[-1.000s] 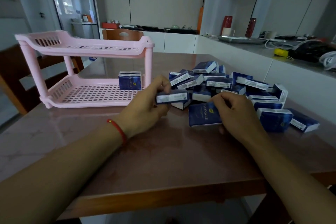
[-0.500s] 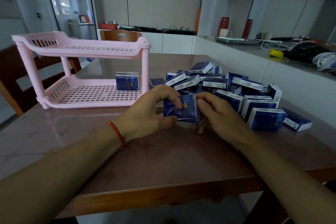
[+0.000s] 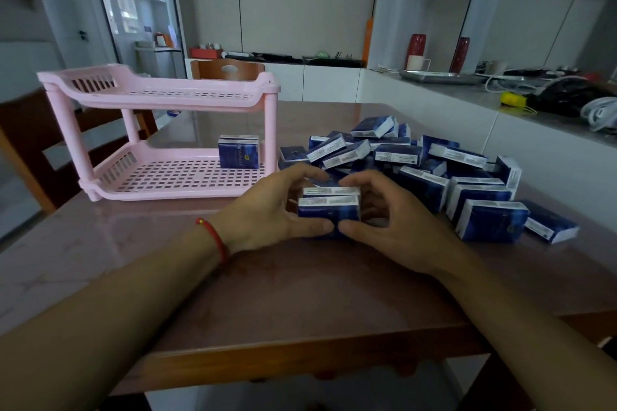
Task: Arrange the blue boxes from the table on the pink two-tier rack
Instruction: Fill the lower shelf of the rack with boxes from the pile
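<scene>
One pink rack point(image 3: 160, 130) with two tiers stands on the table point(image 3: 300, 284) at about 10 o'clock from the hands. Its lower tier carries blue boxes point(image 3: 238, 152) at the right end; two stand there, one behind the other, as far as can be told. The upper tier shows nothing on it from this angle.

Two boxes point(image 3: 329, 207) are held together at the middle of the table, one against the other, white label edges up. The left hand point(image 3: 267, 210) grips them from 9 o'clock, thumb curled along the near face and fingers over the far side. The right hand point(image 3: 384, 220) grips them from 3 o'clock in the same way, thumb tip nearly touching the left thumb. Both hands are closed narrowly round the pair.

A red cord point(image 3: 213, 238) circles the left wrist.

The pile point(image 3: 434, 167) of loose boxes lies at 1 to 3 o'clock from the hands, roughly twenty, too jumbled for an exact count. One chair point(image 3: 228, 68) stands behind the rack.
</scene>
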### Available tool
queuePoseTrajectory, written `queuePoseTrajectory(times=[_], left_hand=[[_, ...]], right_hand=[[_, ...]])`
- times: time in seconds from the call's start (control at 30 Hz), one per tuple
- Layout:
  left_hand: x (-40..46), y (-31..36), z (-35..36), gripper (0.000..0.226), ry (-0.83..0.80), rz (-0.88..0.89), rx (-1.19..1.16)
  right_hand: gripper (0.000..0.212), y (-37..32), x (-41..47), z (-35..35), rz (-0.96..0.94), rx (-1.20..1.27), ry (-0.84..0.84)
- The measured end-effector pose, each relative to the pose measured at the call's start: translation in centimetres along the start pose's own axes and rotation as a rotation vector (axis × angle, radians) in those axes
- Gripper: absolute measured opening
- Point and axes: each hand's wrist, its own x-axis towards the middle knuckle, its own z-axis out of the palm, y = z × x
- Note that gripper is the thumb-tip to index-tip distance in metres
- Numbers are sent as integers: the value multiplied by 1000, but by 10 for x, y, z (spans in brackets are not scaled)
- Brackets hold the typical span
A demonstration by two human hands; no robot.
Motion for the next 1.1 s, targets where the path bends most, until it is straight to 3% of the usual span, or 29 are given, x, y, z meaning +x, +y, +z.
queuePoseTrajectory(times=[0.23,0.3,0.4,0.5,0.63,0.77,0.93,1.1], left_hand=[[-16,18,-20,46,47,-9,62],[-31,14,-39,45,120,-26,91],[-53,-1,-80,47,290,-92,166],[-56,-13,-115,48,400,-166,368],[-24,-26,-135,37,328,-227,530],[10,-48,-136,42,231,-300,496],[32,-70,-126,53,188,-194,684],[32,-80,-116,52,244,-254,582]], right_hand=[[58,-11,10,8,-43,92,-26],[58,-20,18,12,-42,100,-43],[45,-33,40,15,-42,13,73],[50,-39,69,20,-36,-120,109],[58,-35,98,40,-14,-148,21],[50,-20,107,64,-53,-113,69],[44,-3,108,77,-161,-176,90],[46,-1,111,80,-168,-178,101]])
